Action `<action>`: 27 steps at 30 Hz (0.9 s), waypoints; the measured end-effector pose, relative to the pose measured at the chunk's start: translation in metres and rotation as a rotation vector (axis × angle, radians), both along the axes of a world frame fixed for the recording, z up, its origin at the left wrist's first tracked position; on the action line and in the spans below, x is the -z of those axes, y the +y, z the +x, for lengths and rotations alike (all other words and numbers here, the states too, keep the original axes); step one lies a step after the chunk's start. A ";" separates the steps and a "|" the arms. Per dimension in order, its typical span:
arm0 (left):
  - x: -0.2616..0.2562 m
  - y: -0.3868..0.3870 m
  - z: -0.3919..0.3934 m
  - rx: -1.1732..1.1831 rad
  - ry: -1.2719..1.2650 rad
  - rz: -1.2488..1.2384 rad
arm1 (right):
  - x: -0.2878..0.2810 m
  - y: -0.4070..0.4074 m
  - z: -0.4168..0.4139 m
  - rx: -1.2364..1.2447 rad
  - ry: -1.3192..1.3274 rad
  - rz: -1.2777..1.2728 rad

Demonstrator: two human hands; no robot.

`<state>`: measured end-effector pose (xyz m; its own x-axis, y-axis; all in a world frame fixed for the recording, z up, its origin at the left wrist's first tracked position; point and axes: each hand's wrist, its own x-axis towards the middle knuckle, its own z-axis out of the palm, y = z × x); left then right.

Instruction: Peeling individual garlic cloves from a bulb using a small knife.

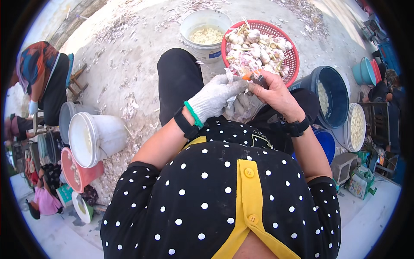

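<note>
My left hand (216, 92), in a white knitted glove with a green cuff, is pinched on garlic in front of my lap. The piece is mostly hidden by the fingers, and papery skin (229, 75) sticks up from them. My bare right hand (278, 94) meets its fingertips and grips a small orange and dark tool (260, 81), too covered to name exactly. Just beyond both hands, a red perforated plastic basket (294, 66) holds many garlic bulbs (255, 50) with stalks. Left of the basket stands a white bucket (207, 17) with peeled cloves (207, 35) in liquid.
At right are a dark blue tub (336, 94) and a white bucket of cloves (355, 128). White (106, 137) and pink (93, 174) buckets stand at left. Garlic skins (129, 106) litter the concrete ground. Other people (42, 77) sit at both sides.
</note>
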<state>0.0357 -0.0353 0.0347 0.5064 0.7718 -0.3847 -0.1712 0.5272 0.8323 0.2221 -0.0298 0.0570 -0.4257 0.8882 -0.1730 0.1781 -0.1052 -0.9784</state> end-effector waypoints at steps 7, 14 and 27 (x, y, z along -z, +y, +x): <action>0.007 0.000 0.010 -0.155 0.014 0.007 | 0.013 -0.002 0.000 0.081 -0.054 0.111; 0.003 -0.005 0.006 -0.087 0.279 0.301 | 0.016 -0.007 -0.003 0.258 0.200 -0.122; -0.010 -0.004 -0.001 -0.025 0.173 0.221 | 0.020 -0.005 0.004 0.104 0.571 -0.375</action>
<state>0.0349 -0.0396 0.0442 0.4276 0.8580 -0.2846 -0.0271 0.3268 0.9447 0.2258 -0.0348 0.0373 -0.4571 0.8535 -0.2504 -0.3833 -0.4431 -0.8104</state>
